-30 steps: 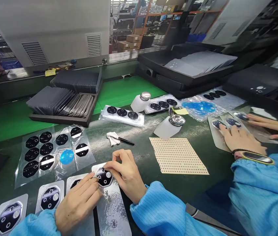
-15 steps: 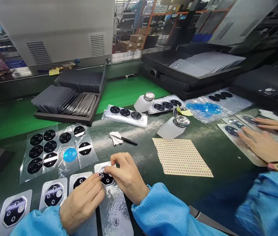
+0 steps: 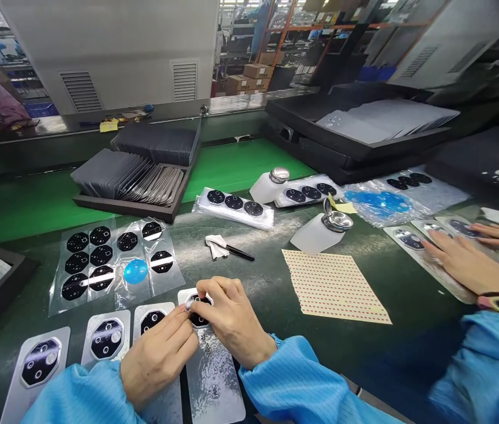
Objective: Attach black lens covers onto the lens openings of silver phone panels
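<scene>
A silvery phone back cover [image 3: 214, 377] lies on the bench, with a black octagonal camera lens cover [image 3: 200, 318] at its far end. Bent over the lens cover, my right hand [image 3: 232, 324] has thumb and forefinger closed at it. From the left, my left hand [image 3: 163, 353] brings its closed fingertips to the same lens cover, nearly touching the right thumb. The fingers hide part of the piece. Left of it lie more phone back covers [image 3: 40, 368] with lens covers on them. Beyond my left hand, clear film sheets [image 3: 119, 281] carry black octagonal pieces and one blue one.
A co-worker's hand [image 3: 474, 265] rests over more back covers at right. Ahead are a sticker sheet [image 3: 338, 288], a pump bottle [image 3: 315, 232], another bottle [image 3: 267, 185], a black pen-like tool [image 3: 240, 253] with white tissue, and trays of dark panels [image 3: 139, 213]. Another tray [image 3: 0, 288] stands left.
The whole view has shifted, so the bench things appear slightly further right. Both my hands stay at the same lens cover, the fingers shifted a little. The co-worker's hands have moved slightly over their covers.
</scene>
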Demonstrator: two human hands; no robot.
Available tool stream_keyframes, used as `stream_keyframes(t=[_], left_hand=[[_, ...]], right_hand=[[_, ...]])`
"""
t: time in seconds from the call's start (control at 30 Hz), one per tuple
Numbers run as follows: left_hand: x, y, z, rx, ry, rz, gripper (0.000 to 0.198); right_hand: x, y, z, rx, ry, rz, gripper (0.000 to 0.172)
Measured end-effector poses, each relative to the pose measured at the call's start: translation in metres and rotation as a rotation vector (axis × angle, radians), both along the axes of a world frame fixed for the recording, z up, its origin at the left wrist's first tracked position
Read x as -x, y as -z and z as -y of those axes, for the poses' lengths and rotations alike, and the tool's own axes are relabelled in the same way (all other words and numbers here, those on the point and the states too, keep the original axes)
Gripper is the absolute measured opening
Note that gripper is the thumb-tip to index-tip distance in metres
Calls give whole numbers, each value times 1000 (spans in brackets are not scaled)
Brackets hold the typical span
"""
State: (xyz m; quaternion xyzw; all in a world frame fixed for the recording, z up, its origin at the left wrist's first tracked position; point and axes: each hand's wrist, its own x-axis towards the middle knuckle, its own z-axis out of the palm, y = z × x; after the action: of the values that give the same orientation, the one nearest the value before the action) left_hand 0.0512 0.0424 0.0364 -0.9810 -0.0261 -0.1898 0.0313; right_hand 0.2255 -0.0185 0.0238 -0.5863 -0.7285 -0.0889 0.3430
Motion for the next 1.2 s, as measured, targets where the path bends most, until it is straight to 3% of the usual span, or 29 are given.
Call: stream_keyframes(t=[0.5, 0.77, 1.2], left_hand=[[0, 2, -1, -38, -1, -4, 26], [0, 1, 0, -35, 4, 7, 25], [2, 4, -2, -31, 5, 5, 28]], right_hand=[[-1, 0, 0, -13, -46, 37, 31], [-1, 1, 1, 2, -41, 63, 19], [-1, -2, 0, 6, -14, 72, 19]])
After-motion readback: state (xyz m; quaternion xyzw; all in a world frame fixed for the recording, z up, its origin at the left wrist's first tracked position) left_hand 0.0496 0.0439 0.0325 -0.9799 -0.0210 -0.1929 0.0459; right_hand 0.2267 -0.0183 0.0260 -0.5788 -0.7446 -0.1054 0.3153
